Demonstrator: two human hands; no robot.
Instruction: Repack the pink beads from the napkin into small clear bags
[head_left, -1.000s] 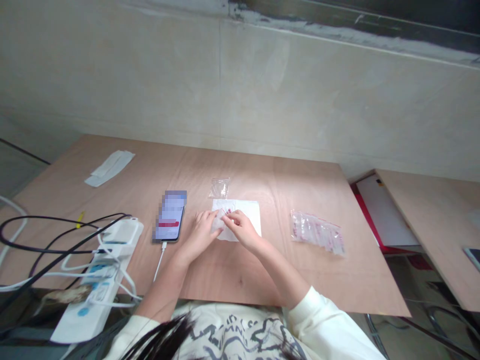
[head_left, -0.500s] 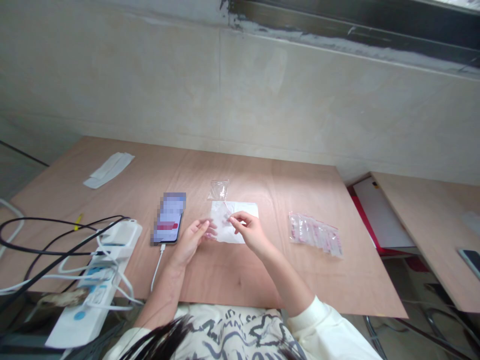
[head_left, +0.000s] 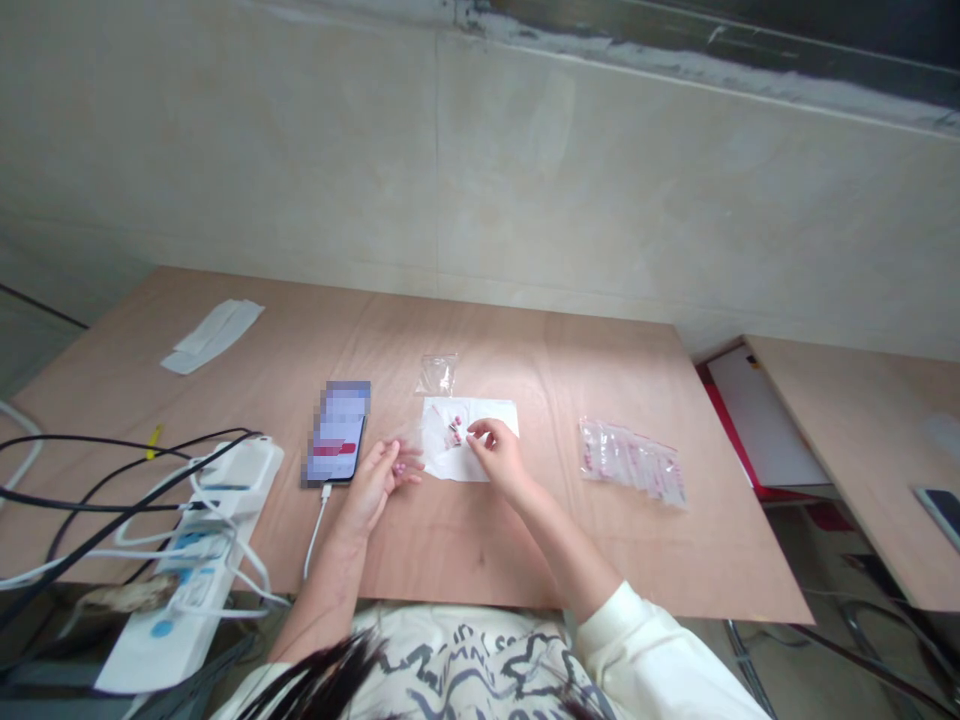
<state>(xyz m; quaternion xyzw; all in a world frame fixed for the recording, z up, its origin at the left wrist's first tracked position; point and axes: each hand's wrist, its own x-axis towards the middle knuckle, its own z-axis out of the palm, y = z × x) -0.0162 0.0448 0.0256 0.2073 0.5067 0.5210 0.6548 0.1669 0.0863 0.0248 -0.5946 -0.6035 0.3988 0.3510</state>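
My left hand (head_left: 379,482) is closed, thumb against fingers, on what looks like a small clear plastic bag (head_left: 411,436), whose edges are faint. Tiny pink pieces (head_left: 400,468) show at its fingers. Over the right part of a white paper sheet (head_left: 495,412), my right hand (head_left: 496,452) is pinched, thumb to forefinger; anything between the tips is too small to make out. Beside those fingertips, several small pink and dark bead-like pieces (head_left: 455,430) are seen against the paper. Just beyond the sheet lies another clear plastic bag (head_left: 437,374).
Left of the hands lies a phone (head_left: 337,435) with a white charging cable (head_left: 315,530). Farther left are a power strip (head_left: 202,560) and tangled cables. A row of clear bags with pink contents (head_left: 632,465) lies on the right. White folded strips (head_left: 214,335) lie at the back left.
My left hand has drawn slightly left, and the clear bag shows between the hands. My right hand has shifted slightly right. Pink and dark pieces now show against the paper.
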